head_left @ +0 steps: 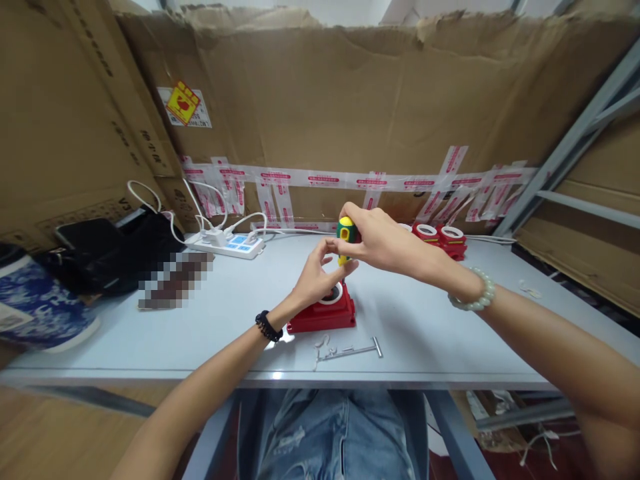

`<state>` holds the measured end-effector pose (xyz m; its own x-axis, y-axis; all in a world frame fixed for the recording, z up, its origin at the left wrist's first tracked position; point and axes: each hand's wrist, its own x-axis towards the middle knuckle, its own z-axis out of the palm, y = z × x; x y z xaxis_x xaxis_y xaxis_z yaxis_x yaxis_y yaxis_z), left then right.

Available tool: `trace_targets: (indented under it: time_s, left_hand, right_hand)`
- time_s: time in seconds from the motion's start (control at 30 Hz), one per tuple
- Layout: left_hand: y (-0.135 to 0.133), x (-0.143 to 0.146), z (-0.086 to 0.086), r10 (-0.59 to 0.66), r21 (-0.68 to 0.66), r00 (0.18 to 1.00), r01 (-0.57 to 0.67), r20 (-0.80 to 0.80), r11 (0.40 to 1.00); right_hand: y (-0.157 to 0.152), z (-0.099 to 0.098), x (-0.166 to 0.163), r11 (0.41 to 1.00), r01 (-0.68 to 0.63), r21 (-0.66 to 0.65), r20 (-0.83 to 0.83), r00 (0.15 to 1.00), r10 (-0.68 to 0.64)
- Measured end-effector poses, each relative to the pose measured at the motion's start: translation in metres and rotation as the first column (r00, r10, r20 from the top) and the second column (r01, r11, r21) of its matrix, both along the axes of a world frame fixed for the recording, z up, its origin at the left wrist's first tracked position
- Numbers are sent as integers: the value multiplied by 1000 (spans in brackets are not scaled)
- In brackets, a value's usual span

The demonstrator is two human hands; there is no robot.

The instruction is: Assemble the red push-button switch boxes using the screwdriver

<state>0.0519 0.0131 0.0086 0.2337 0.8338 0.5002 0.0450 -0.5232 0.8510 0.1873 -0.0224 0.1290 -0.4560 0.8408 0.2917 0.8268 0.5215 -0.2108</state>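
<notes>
My right hand (377,237) grips a green and yellow screwdriver (346,230) by its handle, held upright with the tip downward. Below and left of it, my left hand (317,277) has its thumb and finger curled about the lower handle and shaft. Under both hands sits a red housing (323,319) with a white-rimmed round opening. The screwdriver's shaft reaches down at the housing's far right corner; its tip is too small to make out. In front of the housing lie a metal T-handle tool (350,352) and small white pieces (324,345).
More red housings with white rings (453,233) stand at the back right. A white power strip (227,245) with plugged cables is at the back left, beside a black bag (125,247) and a blue-patterned cylinder (43,300). Cardboard (300,87) walls the table's back.
</notes>
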Motion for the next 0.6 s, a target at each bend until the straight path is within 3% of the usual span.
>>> trace_targets:
  time_s: [0.17, 0.27, 0.4, 0.6]
  left_hand:
    - [0, -1, 0, -67, 32, 998, 68, -15, 997]
    - [0, -1, -1, -44, 59, 999, 45, -11, 997]
    - [-2, 0, 2, -24, 25, 1000, 24, -5, 999]
    - [1, -3, 1, -95, -19, 995, 95, 4, 995]
  right_hand:
    - [2, 0, 2, 999, -17, 39, 7, 1000, 17]
    - [4, -3, 4, 999, -18, 51, 3, 1000, 17]
    - [5, -6, 4, 995, -41, 90, -18, 999, 43]
    - [2, 4, 5, 993, -19, 119, -70, 997, 27]
